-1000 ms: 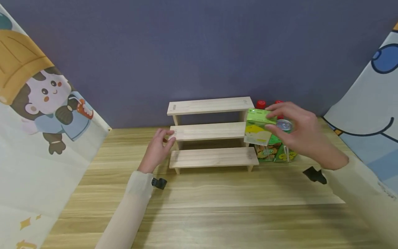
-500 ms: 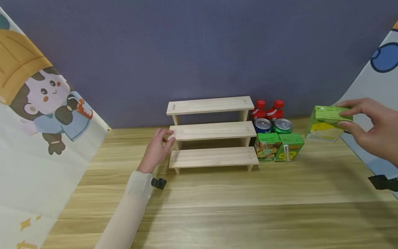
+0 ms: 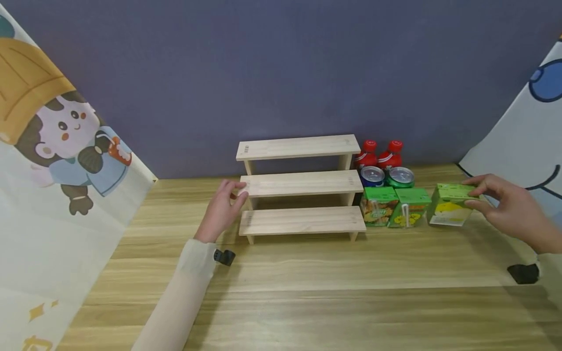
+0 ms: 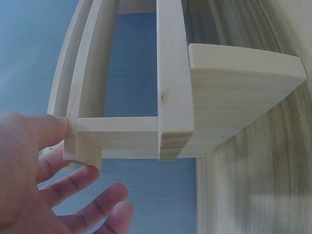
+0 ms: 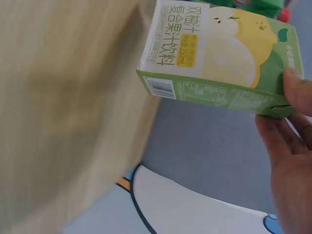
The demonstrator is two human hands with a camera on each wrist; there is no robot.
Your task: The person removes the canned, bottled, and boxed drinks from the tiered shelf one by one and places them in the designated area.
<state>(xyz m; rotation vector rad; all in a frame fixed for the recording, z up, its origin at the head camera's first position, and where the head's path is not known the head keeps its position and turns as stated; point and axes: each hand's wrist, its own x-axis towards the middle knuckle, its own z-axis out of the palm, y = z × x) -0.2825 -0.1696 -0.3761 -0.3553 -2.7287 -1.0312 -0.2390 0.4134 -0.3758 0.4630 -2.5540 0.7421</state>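
A three-tier wooden step shelf [image 3: 303, 222] stands mid-table against the wall. At its left end my left hand [image 3: 221, 212] holds the end of the middle board, thumb and fingers about it in the left wrist view. On the right, my right hand [image 3: 511, 209] grips a light-green juice carton [image 3: 450, 209] with a yellow fruit picture by its upper right end, thumb on one side and fingers on the other. The carton is upright at table level; whether its base touches the table I cannot tell.
Two green drink cartons [image 3: 408, 209] with straws stand right of the shelf. Behind them are a blue can [image 3: 372, 176] and a green can [image 3: 400, 177], then two red-capped bottles [image 3: 390, 156]. A dark wall closes the back, with printed cloths [image 3: 74, 141] at both sides.
My right hand has carried the juice carton from in front of the cans to the right, then down beside the green drink cartons. My left hand has stayed at the shelf.
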